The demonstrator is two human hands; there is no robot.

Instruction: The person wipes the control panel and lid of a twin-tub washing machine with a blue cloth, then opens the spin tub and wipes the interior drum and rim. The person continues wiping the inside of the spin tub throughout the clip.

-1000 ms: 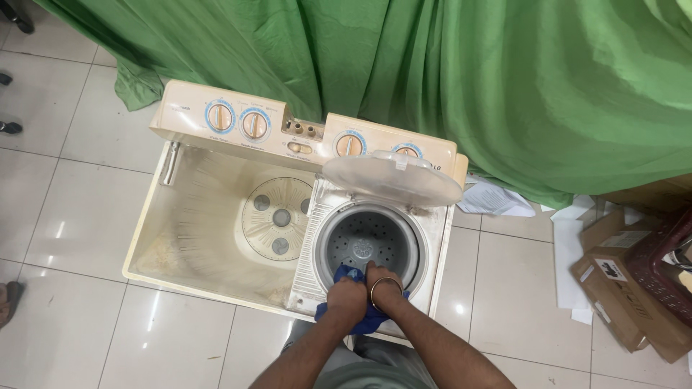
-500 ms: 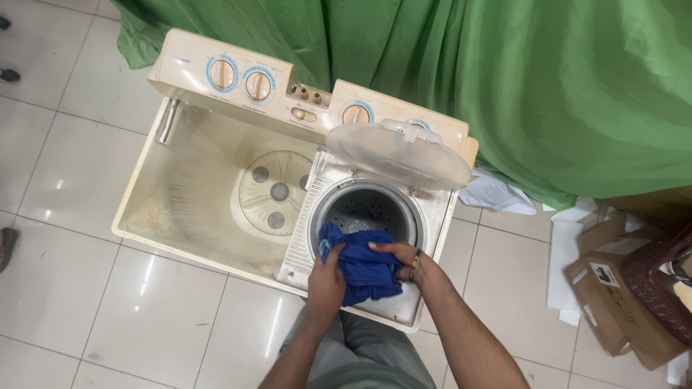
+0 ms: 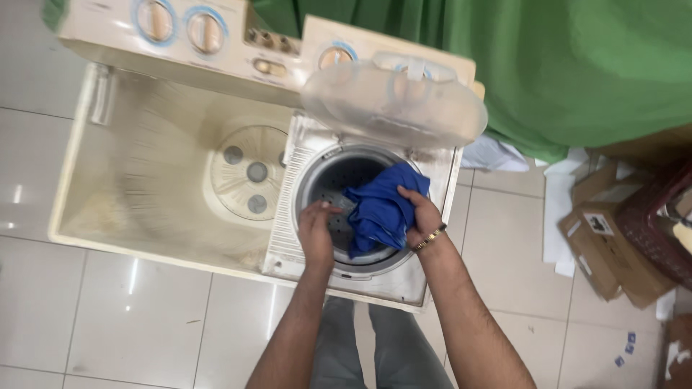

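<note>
Overhead view from the head camera, listed from largest to smallest. A green curtain (image 3: 577,65) fills the upper right, hanging behind a cream twin-tub washing machine (image 3: 94,238) that stands on a floor of pale glossy tiles (image 3: 130,324). The machine's wide left wash tub (image 3: 180,158) lies open, with a round ribbed pulsator (image 3: 249,180) at its bottom. Along the rear runs a control panel (image 3: 238,43) bearing round dials ringed in blue. On the right side, a clear plastic lid (image 3: 393,104) stands raised above the round spin drum (image 3: 339,180).

At the right edge, brown cardboard boxes (image 3: 605,245) lie on the floor; one carries a small white rectangular label with a dark mark on its upper face. A dark red woven basket (image 3: 659,223) stands just beside them, and white sheets of paper (image 3: 559,216) lie flat between the boxes and the machine.

A crumpled blue cloth (image 3: 382,209) sits at the mouth of the spin drum, partly over its right rim. The right hand (image 3: 422,216), wearing a gold-coloured bracelet (image 3: 430,238) at the wrist, has its grip closed on the cloth's right side, fingers curled into the fabric. The left hand (image 3: 317,227) rests at the drum's left rim, fingers loosely curled and spread; it holds nothing, its fingertips near the cloth's left edge. Grey trousers (image 3: 389,346) show below, between the forearms.
</note>
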